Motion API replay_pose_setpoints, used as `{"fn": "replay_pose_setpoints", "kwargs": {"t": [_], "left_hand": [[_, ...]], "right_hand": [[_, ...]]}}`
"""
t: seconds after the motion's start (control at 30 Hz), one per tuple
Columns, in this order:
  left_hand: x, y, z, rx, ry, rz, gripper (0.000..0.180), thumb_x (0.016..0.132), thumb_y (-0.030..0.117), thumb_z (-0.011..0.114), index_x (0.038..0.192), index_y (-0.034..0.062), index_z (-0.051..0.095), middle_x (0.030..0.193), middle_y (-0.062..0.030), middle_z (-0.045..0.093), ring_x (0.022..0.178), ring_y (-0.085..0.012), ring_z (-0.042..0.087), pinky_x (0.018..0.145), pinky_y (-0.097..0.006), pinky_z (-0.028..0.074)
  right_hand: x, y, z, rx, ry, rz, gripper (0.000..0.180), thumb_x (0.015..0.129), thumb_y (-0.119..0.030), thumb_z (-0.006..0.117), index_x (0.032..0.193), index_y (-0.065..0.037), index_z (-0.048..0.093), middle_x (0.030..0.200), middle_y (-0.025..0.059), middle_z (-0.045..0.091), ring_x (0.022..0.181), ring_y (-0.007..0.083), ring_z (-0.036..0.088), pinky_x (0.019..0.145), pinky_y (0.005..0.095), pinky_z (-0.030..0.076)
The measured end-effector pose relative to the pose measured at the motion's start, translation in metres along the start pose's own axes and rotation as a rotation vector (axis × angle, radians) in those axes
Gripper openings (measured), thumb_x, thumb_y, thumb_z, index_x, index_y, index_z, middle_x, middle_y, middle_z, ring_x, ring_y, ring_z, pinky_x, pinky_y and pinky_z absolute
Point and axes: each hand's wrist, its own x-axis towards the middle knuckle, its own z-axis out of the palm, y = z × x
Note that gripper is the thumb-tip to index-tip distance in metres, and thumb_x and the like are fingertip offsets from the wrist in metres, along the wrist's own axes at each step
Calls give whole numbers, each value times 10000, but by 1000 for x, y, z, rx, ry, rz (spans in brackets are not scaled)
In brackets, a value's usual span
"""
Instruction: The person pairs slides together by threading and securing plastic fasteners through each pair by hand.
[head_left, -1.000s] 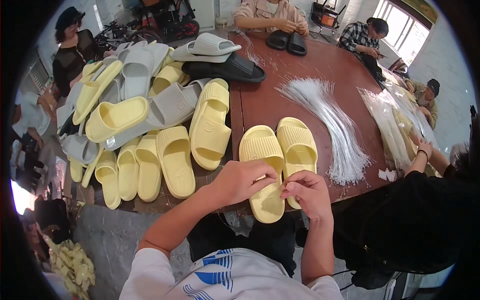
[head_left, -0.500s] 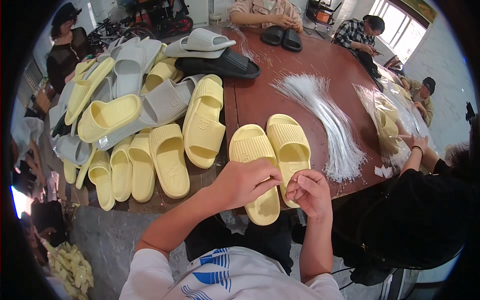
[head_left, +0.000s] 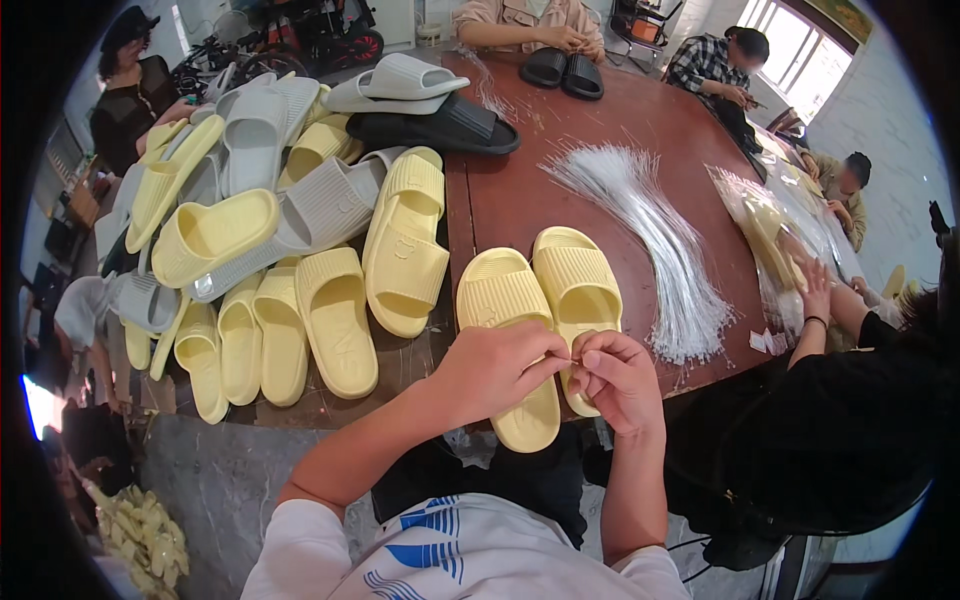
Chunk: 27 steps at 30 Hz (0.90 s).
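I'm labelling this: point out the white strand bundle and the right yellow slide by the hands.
White strand bundle (head_left: 664, 243): head view, mid-strands.
Right yellow slide (head_left: 588, 312): head view, footbed below strap.

Footwear workshop, arranged around a red-brown table (head_left: 640, 115). Yellow and grey slides (head_left: 300, 225) are heaped toward its left edge; a yellow pair (head_left: 578, 272) lies at the near edge, a bundle of clear strands (head_left: 660, 245) and transparent bags (head_left: 742, 205) toward the right. At the far edge, a co-worker (head_left: 525, 36) handles black slides (head_left: 545, 68).
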Motion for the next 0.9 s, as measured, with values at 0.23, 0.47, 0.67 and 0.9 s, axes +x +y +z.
{"fn": "replay_pose_setpoints", "kwargs": {"t": [0.23, 0.47, 0.67, 0.9], "left_hand": [[4, 8, 11, -84, 43, -152, 128, 925, 192, 704, 977, 78, 677, 868, -80, 678, 708, -246, 669, 621, -346, 522], [10, 8, 24, -91, 87, -143, 139, 927, 189, 711, 976, 62, 683, 858, -89, 680, 674, -233, 658, 616, -339, 520], [15, 11, 28, -126, 106, -166, 154, 934, 184, 703, 996, 44, 684, 866, -101, 684, 690, -235, 665, 627, -341, 522], [14, 16, 34, -164, 154, -184, 152, 939, 147, 700, 1029, 26, 677, 867, -101, 687, 699, -222, 663, 625, -326, 519]], "right_hand": [[-1, 0, 1, 40, 26, -29, 115, 965, -54, 667, 1064, 2, 682, 1038, 74, 683, 777, 144, 658, 709, 319, 552], [-1, 3, -4, 94, 68, -75, 138, 968, -74, 672, 1086, -4, 685, 1061, 62, 682, 791, 148, 652, 708, 335, 543], [-1, 5, -9, 138, 34, -98, 153, 963, -81, 682, 1099, -10, 690, 1069, 62, 685, 827, 165, 655, 714, 341, 547], [-1, 4, -6, 105, 57, -104, 111, 973, -83, 666, 1071, -40, 693, 1072, 62, 691, 816, 166, 642, 713, 343, 543]]}}
